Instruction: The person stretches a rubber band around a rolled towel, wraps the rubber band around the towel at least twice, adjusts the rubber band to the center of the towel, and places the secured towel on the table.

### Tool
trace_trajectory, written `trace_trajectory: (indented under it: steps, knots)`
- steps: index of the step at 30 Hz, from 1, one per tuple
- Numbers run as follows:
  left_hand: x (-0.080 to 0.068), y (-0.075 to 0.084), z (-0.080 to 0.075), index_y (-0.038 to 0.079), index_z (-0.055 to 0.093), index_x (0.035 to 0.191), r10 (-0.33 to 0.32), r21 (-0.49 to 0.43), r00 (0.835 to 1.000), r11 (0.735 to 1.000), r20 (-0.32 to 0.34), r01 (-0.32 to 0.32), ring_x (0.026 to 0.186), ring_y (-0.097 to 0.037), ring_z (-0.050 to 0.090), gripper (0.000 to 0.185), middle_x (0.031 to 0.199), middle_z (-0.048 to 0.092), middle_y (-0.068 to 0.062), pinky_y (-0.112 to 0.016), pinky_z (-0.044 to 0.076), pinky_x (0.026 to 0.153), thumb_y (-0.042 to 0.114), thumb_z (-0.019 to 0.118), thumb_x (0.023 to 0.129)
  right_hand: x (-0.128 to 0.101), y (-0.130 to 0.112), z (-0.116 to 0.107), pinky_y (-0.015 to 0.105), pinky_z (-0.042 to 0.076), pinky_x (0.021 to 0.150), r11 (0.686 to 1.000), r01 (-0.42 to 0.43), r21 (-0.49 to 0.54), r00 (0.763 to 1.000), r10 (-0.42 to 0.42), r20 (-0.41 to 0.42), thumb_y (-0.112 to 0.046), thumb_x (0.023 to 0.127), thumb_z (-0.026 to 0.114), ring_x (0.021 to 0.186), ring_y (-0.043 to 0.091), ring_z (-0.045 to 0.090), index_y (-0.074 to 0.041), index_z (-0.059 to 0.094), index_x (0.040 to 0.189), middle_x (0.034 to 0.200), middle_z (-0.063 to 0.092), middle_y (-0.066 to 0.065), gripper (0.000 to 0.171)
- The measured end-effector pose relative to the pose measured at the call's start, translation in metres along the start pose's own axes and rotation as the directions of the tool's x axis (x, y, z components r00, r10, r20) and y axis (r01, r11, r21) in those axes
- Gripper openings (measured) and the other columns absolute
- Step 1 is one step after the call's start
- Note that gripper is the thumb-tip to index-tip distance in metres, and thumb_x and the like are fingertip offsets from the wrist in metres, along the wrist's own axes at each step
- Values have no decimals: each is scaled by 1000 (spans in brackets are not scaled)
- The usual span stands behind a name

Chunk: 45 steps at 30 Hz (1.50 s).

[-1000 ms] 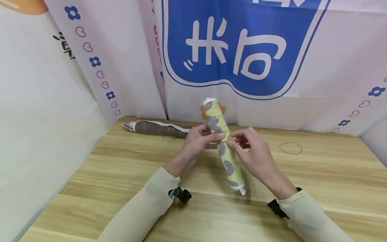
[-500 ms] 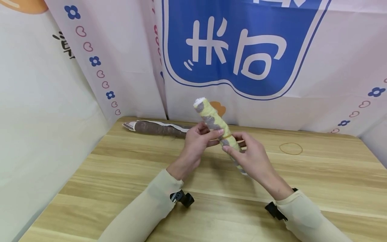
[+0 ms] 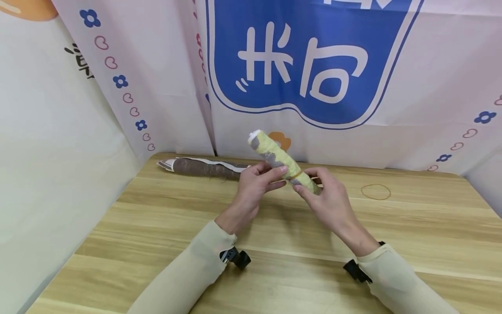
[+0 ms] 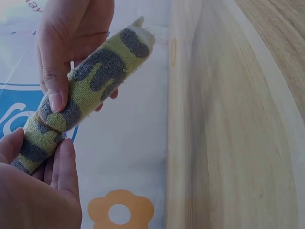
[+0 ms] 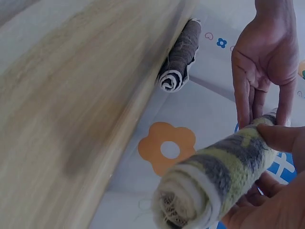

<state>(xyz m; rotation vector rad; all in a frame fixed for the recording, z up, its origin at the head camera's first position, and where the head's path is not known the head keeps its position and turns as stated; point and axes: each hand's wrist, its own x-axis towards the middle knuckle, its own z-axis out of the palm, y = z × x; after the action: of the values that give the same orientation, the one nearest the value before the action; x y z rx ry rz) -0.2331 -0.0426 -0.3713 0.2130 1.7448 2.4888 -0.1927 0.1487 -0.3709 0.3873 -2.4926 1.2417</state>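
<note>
A yellow towel with grey patches, rolled tight [image 3: 274,150], is held up over the table between both hands. A thin orange rubber band [image 3: 296,175] circles its middle. My left hand [image 3: 252,185] pinches the roll just left of the band, thumb on top and fingers beneath. My right hand [image 3: 331,198] grips it on the other side of the band, its thumb along the near side. The right wrist view shows the roll's spiral white end [image 5: 186,200] pointing at the camera. In the left wrist view the towel [image 4: 100,76] slants up past the right fingers.
A dark brown rolled towel with a white edge [image 3: 208,168] lies at the table's back left, partly behind the left hand. A loose rubber band [image 3: 375,192] rests flat at the back right. A printed cloth backdrop [image 3: 172,113] rises behind the wooden table [image 3: 157,226].
The rolled towel has tilted, its far end swinging left and its near end drawing up toward the right hand. The right hand has shifted from beside the band to a grip around the roll.
</note>
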Motion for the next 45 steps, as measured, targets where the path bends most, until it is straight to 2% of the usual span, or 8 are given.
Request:
trace_trajectory:
  steps: [5, 12, 15, 20, 30, 35, 39, 45]
  knots:
    - [0, -1, -1, -6, 69, 129, 8, 23, 1000, 1000, 14, -9, 108, -28, 74, 38, 125, 71, -18, -39, 60, 92, 9, 79, 96, 0, 1, -2, 50, 56, 88, 1000, 0, 4, 1000, 0, -3, -12, 97, 79, 111, 34, 66, -2, 66, 124, 119, 69, 14, 32]
    - [0, -2, -3, -5, 71, 126, 52, 111, 998, 992, 28, -55, 105, -24, 72, 37, 118, 73, -16, -42, 60, 94, 11, 80, 95, 3, 3, -4, 50, 56, 88, 1000, -13, -9, 1000, 12, -22, -12, 98, 79, 112, 35, 66, -1, 65, 125, 121, 70, 16, 32]
    - [1, -1, -4, -3, 73, 124, 69, 171, 997, 983, 33, -74, 105, -23, 71, 36, 116, 74, -13, -44, 59, 96, 14, 81, 94, 5, 4, -7, 51, 54, 90, 999, -22, -24, 999, 21, -40, -13, 97, 79, 113, 36, 65, -1, 65, 125, 121, 70, 17, 33]
    - [2, 0, -8, 5, 77, 119, 108, 275, 994, 955, 29, -112, 106, -22, 71, 32, 113, 76, -7, -38, 57, 96, 21, 84, 92, 7, 5, -9, 51, 52, 92, 1000, -19, -21, 999, 18, -44, -13, 97, 79, 113, 35, 65, -1, 66, 125, 121, 70, 16, 32]
    - [1, 3, -17, 3, 75, 125, 160, 289, 985, 942, 67, -173, 111, -22, 72, 37, 124, 74, -15, -34, 58, 96, 14, 85, 92, 10, 8, -18, 51, 51, 89, 998, -34, -43, 996, 31, -79, -14, 97, 80, 108, 35, 65, -1, 66, 123, 118, 70, 19, 32]
    - [1, 6, -27, 3, 74, 125, 208, 318, 974, 921, 84, -224, 113, -26, 71, 36, 124, 74, -13, -33, 59, 93, 12, 85, 92, 14, 7, -24, 51, 51, 90, 998, -28, -60, 997, 24, -69, -15, 97, 80, 108, 34, 65, -1, 67, 123, 119, 70, 19, 32]
    - [3, 9, -35, 1, 73, 128, 246, 352, 961, 895, 122, -274, 116, -31, 70, 38, 126, 74, -13, -33, 59, 93, 11, 85, 92, 17, 9, -32, 53, 51, 92, 997, -20, -73, 999, 17, -43, -16, 98, 79, 111, 35, 65, -1, 67, 124, 120, 70, 19, 33]
    - [7, 16, -51, 1, 71, 132, 272, 410, 945, 853, 179, -323, 118, -23, 68, 42, 129, 73, -10, -34, 56, 99, 13, 84, 93, 21, 16, -47, 52, 53, 92, 998, -32, -45, 999, 32, 0, -17, 98, 80, 113, 34, 65, -3, 68, 126, 122, 70, 16, 34]
